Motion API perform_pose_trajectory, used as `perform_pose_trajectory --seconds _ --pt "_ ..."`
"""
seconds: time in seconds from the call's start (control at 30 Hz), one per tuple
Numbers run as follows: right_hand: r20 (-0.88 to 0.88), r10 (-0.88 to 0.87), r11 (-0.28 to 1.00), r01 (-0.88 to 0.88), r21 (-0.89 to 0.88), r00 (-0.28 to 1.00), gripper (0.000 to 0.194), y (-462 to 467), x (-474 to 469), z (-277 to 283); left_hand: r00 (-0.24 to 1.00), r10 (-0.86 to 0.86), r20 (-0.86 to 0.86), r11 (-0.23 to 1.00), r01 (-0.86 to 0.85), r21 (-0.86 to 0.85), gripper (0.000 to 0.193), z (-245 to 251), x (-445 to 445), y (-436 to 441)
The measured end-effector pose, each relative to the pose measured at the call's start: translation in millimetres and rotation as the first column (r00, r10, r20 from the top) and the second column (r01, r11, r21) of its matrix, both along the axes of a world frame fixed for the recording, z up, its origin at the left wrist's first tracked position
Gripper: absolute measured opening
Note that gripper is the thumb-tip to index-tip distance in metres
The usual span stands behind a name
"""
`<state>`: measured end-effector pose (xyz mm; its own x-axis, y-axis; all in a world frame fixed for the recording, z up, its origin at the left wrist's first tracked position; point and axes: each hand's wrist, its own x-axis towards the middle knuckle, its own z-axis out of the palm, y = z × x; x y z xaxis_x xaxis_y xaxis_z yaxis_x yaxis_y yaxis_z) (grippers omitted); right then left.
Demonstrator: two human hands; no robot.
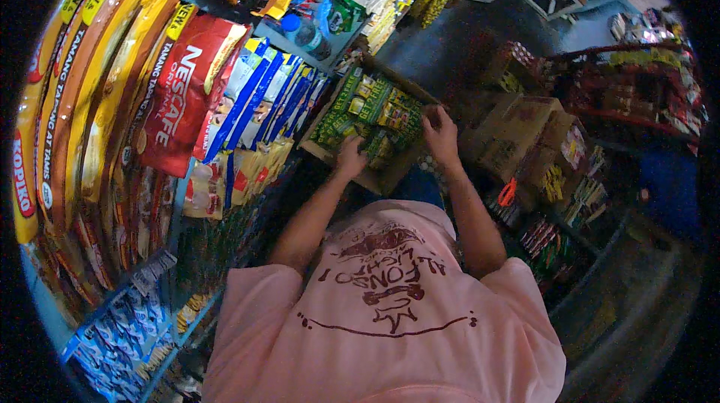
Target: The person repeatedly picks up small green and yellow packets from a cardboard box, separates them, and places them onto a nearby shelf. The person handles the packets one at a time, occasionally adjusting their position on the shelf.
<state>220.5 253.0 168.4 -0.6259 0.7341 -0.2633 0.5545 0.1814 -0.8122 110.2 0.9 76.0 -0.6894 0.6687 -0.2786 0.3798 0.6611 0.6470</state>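
An open cardboard box is tilted in front of my body. It holds green printed packs of sachets, some bearing pictures of yellow packets. My left hand reaches over the near left part of the box, its fingers curled against the packs; whether they pinch one is hidden. At the right side of the box, my right hand is closed around the cardboard edge, thumb towards the inside.
Hanging on the left are yellow-brown Kopiko packs, a red Nescafe pack and blue-white packs. A blue-capped plastic bottle stands beyond them. Cardboard cartons are stacked right of the box, near an orange item.
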Motion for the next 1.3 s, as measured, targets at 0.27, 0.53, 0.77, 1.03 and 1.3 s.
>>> perform_pose_trajectory --seconds 0.27,0.53,0.77,1.03,1.3 --pt "-0.278 -0.056 0.79 -0.128 -0.6 0.959 0.027 13 -91 22 0.943 0.324 0.073 0.938 -0.309 -0.16 0.035 30 -10 -60" --pt "-0.24 -0.13 0.579 -0.123 -0.806 0.962 0.028 -29 -121 54 0.919 0.386 0.082 0.921 -0.389 0.016 0.026 26 10 -86" --pt "-0.296 -0.01 0.601 -0.23 -0.765 0.955 0.034 -56 -129 65 0.939 0.275 0.206 0.933 -0.313 0.178 0.014 -18 36 -126" --pt "-0.091 0.374 0.631 -0.325 -0.704 0.923 0.045 -88 -89 61 0.956 0.275 0.107 0.903 -0.218 -0.37 0.019 -103 97 -230" --pt "-0.016 0.463 0.681 -0.367 -0.633 0.886 0.048 -100 -80 64 0.693 0.716 -0.082 0.579 -0.655 -0.485 0.023 -60 155 -389"
